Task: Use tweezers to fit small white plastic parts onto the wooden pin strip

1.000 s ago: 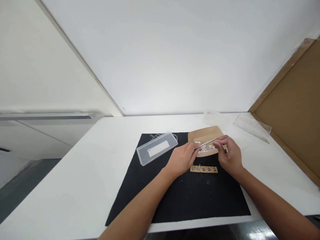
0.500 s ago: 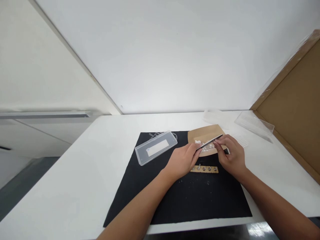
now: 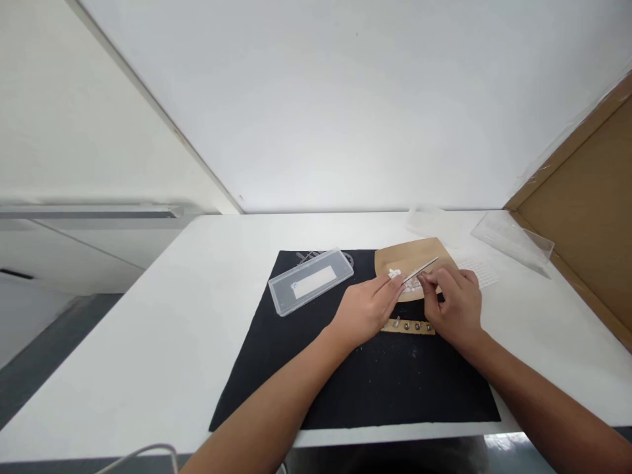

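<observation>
My left hand (image 3: 368, 308) is closed on one end of a thin, flat, pale strip (image 3: 423, 266) that looks like a nail file. The strip's free end points up and to the right. Close beside it, my right hand (image 3: 451, 299) is closed in a pinch; whatever sits between its fingertips is too small to name. Below both hands lies an open brown paper sheet or pouch (image 3: 409, 253) with small white and clear pieces (image 3: 394, 273) on it. A narrow wooden strip (image 3: 412, 326) carrying several round metal studs and a clear tip rests nearer me, partly covered by my left hand.
A black mat (image 3: 370, 395) lies on the white table (image 3: 162, 329). At its back left, a clear lidded plastic case (image 3: 311, 282) with a white label partly covers clear plastic pieces (image 3: 309, 255). Clear plastic covers (image 3: 513, 242) and a cardboard box (image 3: 592, 184) stand at the right.
The flat strip has turned, so its dark face no longer shows. My right fingertips have drawn off its far end and curled closer together. The camera view has shifted slightly.
</observation>
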A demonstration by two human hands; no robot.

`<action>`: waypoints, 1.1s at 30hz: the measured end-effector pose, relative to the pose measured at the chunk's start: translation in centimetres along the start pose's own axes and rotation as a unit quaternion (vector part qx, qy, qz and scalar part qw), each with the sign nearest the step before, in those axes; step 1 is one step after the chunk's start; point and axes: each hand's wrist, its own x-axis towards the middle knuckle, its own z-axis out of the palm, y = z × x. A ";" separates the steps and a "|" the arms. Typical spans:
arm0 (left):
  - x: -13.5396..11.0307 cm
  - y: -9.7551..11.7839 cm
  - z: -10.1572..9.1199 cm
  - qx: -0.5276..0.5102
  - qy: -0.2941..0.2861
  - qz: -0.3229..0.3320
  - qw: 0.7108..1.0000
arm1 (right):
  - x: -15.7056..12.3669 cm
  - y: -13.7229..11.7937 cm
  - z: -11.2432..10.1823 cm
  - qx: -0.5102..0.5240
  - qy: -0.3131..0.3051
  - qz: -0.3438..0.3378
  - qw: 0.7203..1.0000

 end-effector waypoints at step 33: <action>0.2 0.4 0.5 -0.053 0.042 -0.035 0.997 | 1.0 -1.4 0.2 0.089 -0.037 0.056 0.994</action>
